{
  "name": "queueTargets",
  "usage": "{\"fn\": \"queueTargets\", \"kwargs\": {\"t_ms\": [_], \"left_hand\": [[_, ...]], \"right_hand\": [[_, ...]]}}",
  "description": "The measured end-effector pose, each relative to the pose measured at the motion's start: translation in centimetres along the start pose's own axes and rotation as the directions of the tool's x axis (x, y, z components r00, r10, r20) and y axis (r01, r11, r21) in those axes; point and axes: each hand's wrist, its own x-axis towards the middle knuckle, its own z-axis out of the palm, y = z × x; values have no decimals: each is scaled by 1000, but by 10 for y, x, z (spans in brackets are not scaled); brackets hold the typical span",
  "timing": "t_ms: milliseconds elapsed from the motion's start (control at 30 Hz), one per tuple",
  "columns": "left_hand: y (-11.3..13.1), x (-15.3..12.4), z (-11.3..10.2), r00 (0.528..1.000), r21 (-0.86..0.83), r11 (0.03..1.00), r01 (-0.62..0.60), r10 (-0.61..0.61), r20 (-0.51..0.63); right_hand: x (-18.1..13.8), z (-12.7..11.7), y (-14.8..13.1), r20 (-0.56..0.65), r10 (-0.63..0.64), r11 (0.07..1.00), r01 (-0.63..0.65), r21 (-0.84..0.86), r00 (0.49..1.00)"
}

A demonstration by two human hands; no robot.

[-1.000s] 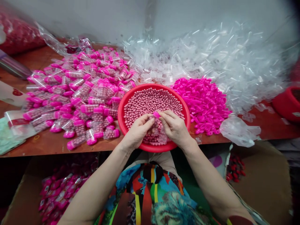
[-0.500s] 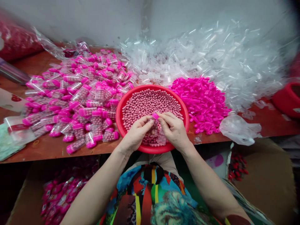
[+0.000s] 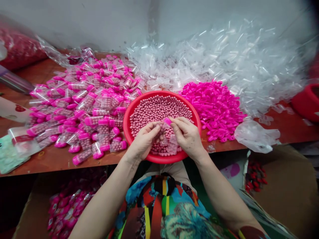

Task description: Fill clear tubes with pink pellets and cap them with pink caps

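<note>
Both my hands are over a red basin [image 3: 126,124] of small pink beads [image 3: 159,108]. My left hand [image 3: 147,137] is closed, thumb against fingers, around a small clear container [image 3: 163,132] that is partly hidden by the fingers. My right hand [image 3: 185,134] pinches a bright pink cap [image 3: 167,121] at the container's upper end. Whether the cap is fully seated on it I cannot tell. Below the right fingers, clear empty containers [image 3: 172,146] show against the beads; whether they lie there or are held is unclear.
Left of the basin is a heap of bead-filled containers with pink caps [image 3: 84,103]. To the right lies a pile of loose pink caps [image 3: 214,109], with clear empty containers [image 3: 224,56] behind. A crumpled plastic bag [image 3: 256,134] is at the table's front edge [image 3: 59,164].
The pink cap has tilted and shifted slightly right with my right fingers. My left thumb and fingers have moved a little lower on the clear container. The view has shifted slightly.
</note>
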Motion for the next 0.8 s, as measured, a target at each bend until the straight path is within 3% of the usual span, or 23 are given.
{"fn": "queueTargets", "kwargs": {"t_ms": [200,500,800], "left_hand": [[-1,0,-2,1000,15,1000,-15,15,14],[-5,-1,0,999,61,998,6,-10,50],[-6,1,1,1000,75,997,-15,14,7]], "right_hand": [[1,-8,1,56,-5,1000,7,-23,998],[0,2,-4,85,-23,1000,25,-14,996],[-8,25,-6,-13,69,998,-69,5,998]]}}
